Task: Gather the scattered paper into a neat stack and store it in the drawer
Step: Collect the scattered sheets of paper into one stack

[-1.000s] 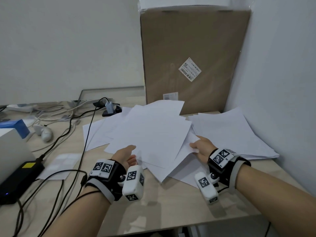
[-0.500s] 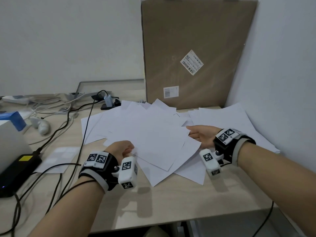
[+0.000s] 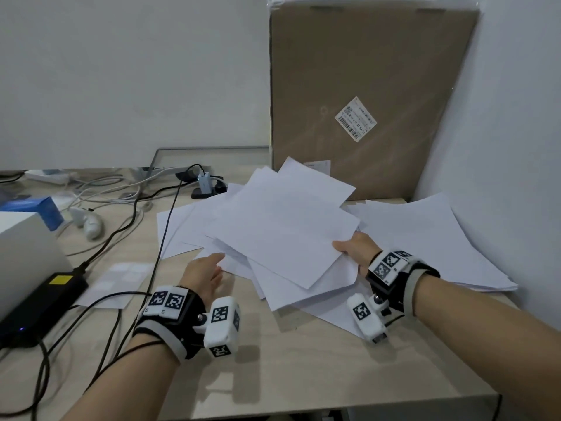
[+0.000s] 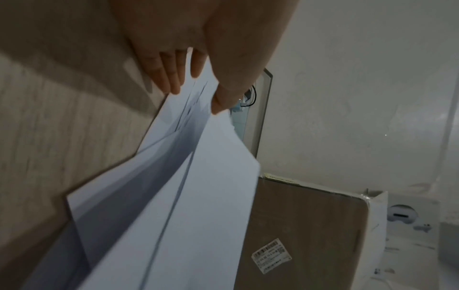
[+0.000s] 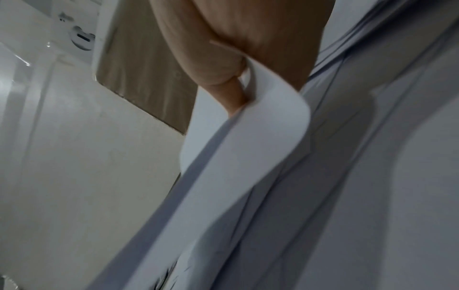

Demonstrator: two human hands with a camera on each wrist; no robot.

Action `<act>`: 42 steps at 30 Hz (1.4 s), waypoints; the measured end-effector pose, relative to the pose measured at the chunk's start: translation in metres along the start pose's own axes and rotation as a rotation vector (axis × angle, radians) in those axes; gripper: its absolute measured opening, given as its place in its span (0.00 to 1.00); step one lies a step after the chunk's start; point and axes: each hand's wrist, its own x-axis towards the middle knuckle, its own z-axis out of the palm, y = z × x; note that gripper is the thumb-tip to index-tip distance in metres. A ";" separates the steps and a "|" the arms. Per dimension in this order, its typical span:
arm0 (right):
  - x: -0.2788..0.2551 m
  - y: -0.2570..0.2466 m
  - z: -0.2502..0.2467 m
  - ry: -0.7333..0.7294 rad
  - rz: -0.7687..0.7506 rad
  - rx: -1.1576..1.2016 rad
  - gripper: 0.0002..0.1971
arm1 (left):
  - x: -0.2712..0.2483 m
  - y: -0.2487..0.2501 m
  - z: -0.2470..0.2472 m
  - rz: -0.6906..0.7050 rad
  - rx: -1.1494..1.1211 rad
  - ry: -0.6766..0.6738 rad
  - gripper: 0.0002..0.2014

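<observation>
Loose white paper sheets (image 3: pixel 282 232) overlap in a bunch in the middle of the wooden desk (image 3: pixel 303 360). The bunch's near edge is raised off the desk. My right hand (image 3: pixel 343 249) pinches the bunch's right corner, thumb on top; the right wrist view shows a sheet (image 5: pixel 261 157) curling round the thumb of that hand (image 5: pixel 238 94). My left hand (image 3: pixel 217 262) holds the left edge, and the sheets (image 4: pixel 188 196) pass between the thumb and fingers of this hand (image 4: pixel 196 94). More sheets (image 3: pixel 176 229) lie flat at the left, and another pile (image 3: pixel 425 238) at the right. No drawer is in view.
A tall cardboard box (image 3: pixel 364 101) leans at the back, against the right wall. Cables (image 3: pixel 121 232), a black power brick (image 3: pixel 39 302), a white device (image 3: pixel 24 244) and a blue box (image 3: pixel 36 208) crowd the left side. The desk's front edge (image 3: pixel 303 411) is near my forearms.
Both hands have drawn the middle sheets closer together and raised the bunch's near edge. The right hand has shifted from the sheets' side to their near right corner.
</observation>
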 end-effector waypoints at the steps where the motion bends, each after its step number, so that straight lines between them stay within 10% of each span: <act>1: -0.004 0.004 -0.002 0.010 -0.012 0.121 0.15 | -0.003 0.002 0.001 0.007 0.018 -0.025 0.10; 8: -0.031 0.005 0.002 -0.098 -0.037 0.340 0.11 | -0.027 0.013 0.022 -0.069 -0.001 -0.404 0.21; 16: -0.038 0.004 -0.008 -0.280 0.021 0.378 0.09 | -0.024 0.005 0.005 0.097 0.115 -0.346 0.12; 29: -0.040 -0.078 -0.048 0.215 -0.299 0.266 0.15 | -0.044 -0.001 0.000 -0.026 0.249 -0.378 0.07; 42: -0.062 -0.084 -0.043 0.224 -0.356 0.187 0.13 | -0.055 -0.016 0.010 -0.243 0.186 -0.363 0.13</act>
